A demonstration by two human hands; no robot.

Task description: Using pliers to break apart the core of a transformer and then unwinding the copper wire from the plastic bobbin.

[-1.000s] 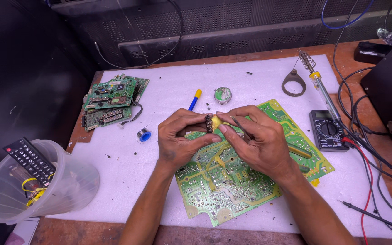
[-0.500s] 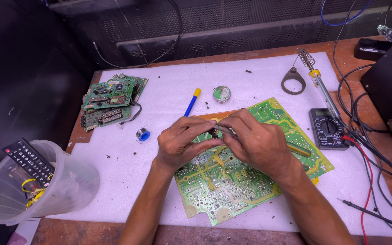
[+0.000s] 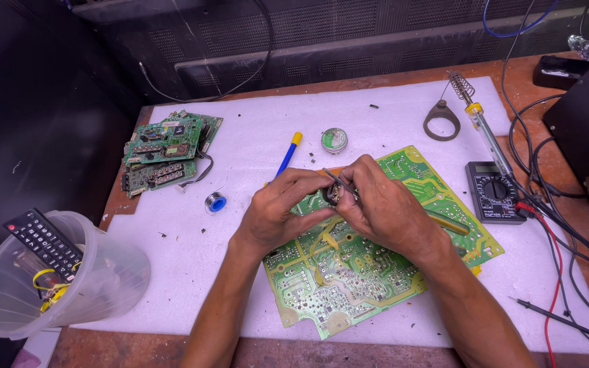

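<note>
Over the middle of the white foam mat [image 3: 390,116], both hands meet above a large green circuit board [image 3: 376,272], which lies flat with its soldered underside up, so the joints face the person. The left hand [image 3: 277,211] and the right hand [image 3: 383,208] come together at a small dark component [image 3: 333,195], lifted just clear of the board, probably so it can be turned and worked at close range. The fingers of both hands are curled in and pressed around it, thumbs and forefingers pinching; a thin grey lead or tool tip sticks out above the grip, though which it is cannot be told.

Within easy reach lie a blue-and-yellow pen-like tool [image 3: 288,154], a round tin [image 3: 334,140] and a small blue solder spool [image 3: 217,202]. Off to the right rest a soldering iron [image 3: 487,136] beside its coil stand and a multimeter [image 3: 493,191]. Further left sit a stack of smaller boards [image 3: 165,146] and a clear plastic bucket [image 3: 103,286] holding a remote control [image 3: 46,242].
</note>
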